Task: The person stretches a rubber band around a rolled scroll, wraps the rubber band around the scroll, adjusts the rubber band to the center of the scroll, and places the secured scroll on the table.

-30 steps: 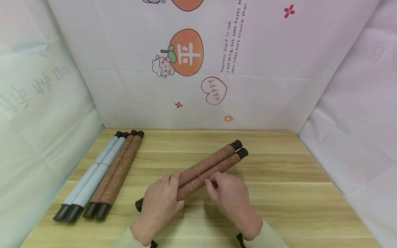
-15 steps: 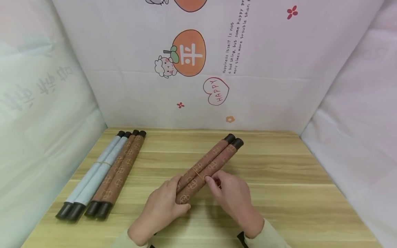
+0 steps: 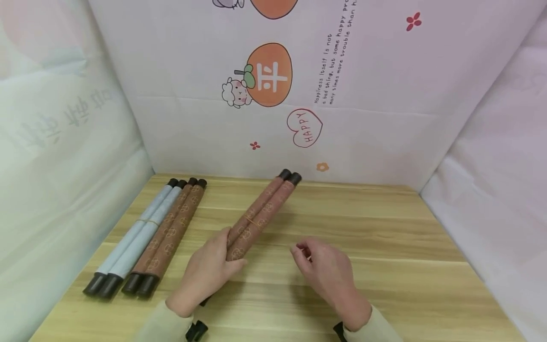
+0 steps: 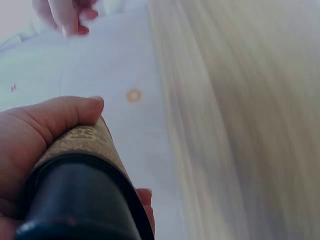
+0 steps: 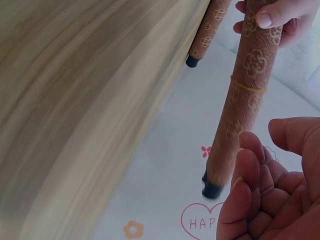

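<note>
Two brown patterned scrolls with black end caps [image 3: 267, 206] lie side by side, bound by a thin rubber band [image 3: 251, 221]. My left hand [image 3: 209, 261] grips the pair near its lower end, holding it at a slant above the table. In the left wrist view, one black end cap [image 4: 80, 200] sticks out from that grip. My right hand [image 3: 329, 270] is apart from the scrolls, to their right, with fingers loosely curled around nothing. The right wrist view shows a gap between its thumb [image 5: 290, 132] and fingers.
On the left of the wooden table [image 3: 384, 247] lie two pale blue scrolls [image 3: 136, 237] with a rubber band round them. Another brown pair of scrolls [image 3: 175, 228] lies right beside them. A printed white cloth [image 3: 367, 142] rises behind the table, with cloth walls on both sides.
My left hand has carried the brown pair leftward and turned it steeper. My right hand, at the rubber band half a second ago, is now off it. The head view has shifted slightly.
</note>
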{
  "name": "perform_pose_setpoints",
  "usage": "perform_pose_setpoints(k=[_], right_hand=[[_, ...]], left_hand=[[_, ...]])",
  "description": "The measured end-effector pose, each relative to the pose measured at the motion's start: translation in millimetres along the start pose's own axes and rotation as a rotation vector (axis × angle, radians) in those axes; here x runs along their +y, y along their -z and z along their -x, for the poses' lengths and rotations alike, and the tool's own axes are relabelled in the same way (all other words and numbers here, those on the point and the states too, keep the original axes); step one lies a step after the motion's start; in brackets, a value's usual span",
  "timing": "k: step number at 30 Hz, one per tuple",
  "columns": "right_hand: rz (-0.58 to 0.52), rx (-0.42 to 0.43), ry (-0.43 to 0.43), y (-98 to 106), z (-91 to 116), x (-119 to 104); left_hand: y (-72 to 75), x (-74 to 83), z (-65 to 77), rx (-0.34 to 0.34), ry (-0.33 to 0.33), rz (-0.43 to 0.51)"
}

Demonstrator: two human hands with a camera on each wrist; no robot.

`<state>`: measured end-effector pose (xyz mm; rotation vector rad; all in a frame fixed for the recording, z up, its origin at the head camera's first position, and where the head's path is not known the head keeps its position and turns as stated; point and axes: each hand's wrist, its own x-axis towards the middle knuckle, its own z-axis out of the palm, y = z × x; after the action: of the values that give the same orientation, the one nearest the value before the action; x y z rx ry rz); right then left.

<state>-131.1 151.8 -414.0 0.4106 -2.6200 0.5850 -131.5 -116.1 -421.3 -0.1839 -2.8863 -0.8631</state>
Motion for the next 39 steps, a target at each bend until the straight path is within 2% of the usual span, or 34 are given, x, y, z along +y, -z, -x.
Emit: perform_pose_setpoints(k=[4,8,12,15,19,27,32,39], right_hand=[[-0.003,-0.025,-0.026,0,0,3],[-0.010,-0.064,-0.062,1,0,7],[-0.006,-0.087,-0.080,2,2,9],[-0.006,-0.093,-0.086,1,2,9],[-0.002,-0.090,-0.079,0,2,9],[-0.006,-0.111,-0.078,-3,3,8],[-0.010,-0.119,-0.079,-5,4,8],[-0.005,-0.162,-0.080,-7,4,7]], left_hand=[[6.0,-11.5,-5.2,0.061,0.023,-0.105],[9.1,-22.3,-8.6,0.112,0.002,-0.192],[10.1,-31.1,-10.3,0.154,-0.007,-0.264],[10.0,-37.0,-11.2,0.171,0.013,-0.330],[11.5,-43.2,-12.7,0.151,0.069,-0.397],[14.8,-53.1,-13.3,0.028,0.221,-0.374],[15.0,-57.1,-12.8,0.018,0.248,-0.394],[10.8,-60.1,-17.8,-0.018,0.327,-0.393]])
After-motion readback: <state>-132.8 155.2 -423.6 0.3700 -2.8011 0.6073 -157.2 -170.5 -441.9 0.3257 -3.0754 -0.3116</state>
